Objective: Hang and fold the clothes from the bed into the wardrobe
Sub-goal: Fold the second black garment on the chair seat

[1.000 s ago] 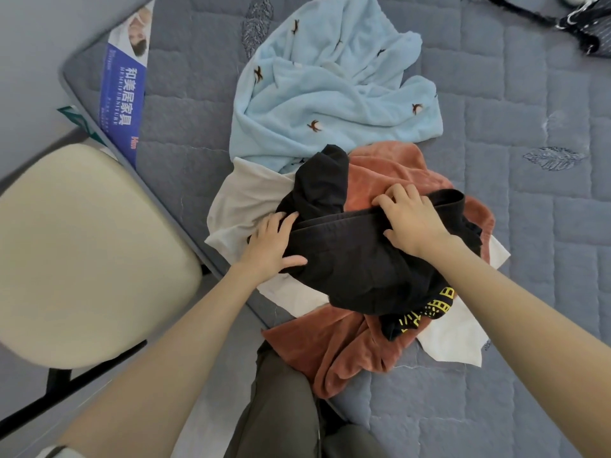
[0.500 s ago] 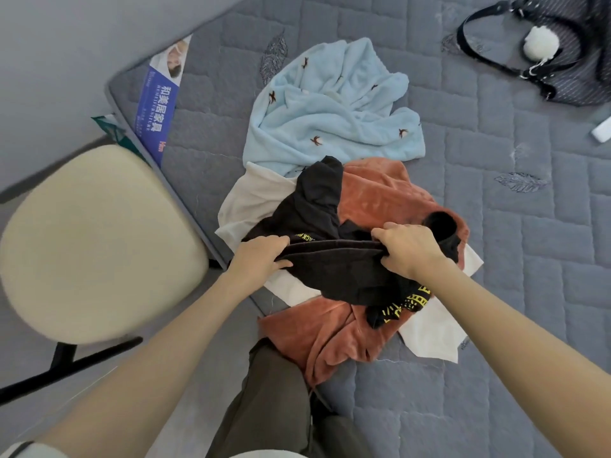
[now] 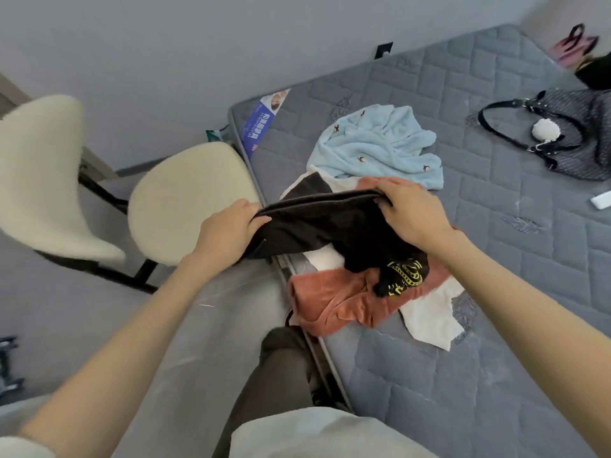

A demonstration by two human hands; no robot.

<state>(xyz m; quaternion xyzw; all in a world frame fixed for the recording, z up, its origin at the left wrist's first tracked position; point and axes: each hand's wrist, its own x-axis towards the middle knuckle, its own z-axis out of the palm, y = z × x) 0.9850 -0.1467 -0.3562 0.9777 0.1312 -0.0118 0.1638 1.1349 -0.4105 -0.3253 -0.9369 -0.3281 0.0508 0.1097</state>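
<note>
A black garment (image 3: 334, 233) with a yellow print at its lower end is lifted off a pile at the edge of the grey quilted mattress (image 3: 496, 325). My left hand (image 3: 228, 233) grips its left end and my right hand (image 3: 408, 214) grips its right end, stretching the top edge between them. Under it lie a rust-orange garment (image 3: 334, 300) and a white garment (image 3: 429, 317). A light blue garment (image 3: 377, 145) with small dark motifs lies just beyond the pile.
A cream padded chair (image 3: 185, 200) on black legs stands left of the bed, close to the mattress corner. A dark handbag (image 3: 568, 137) with a white pompom lies at the far right. A blue label (image 3: 264, 122) sits on the mattress corner. My legs are at the bed's edge.
Both hands have raised the black garment off the pile and pulled its top edge taut. The view has tilted up, showing more of the chair, wall and bed.
</note>
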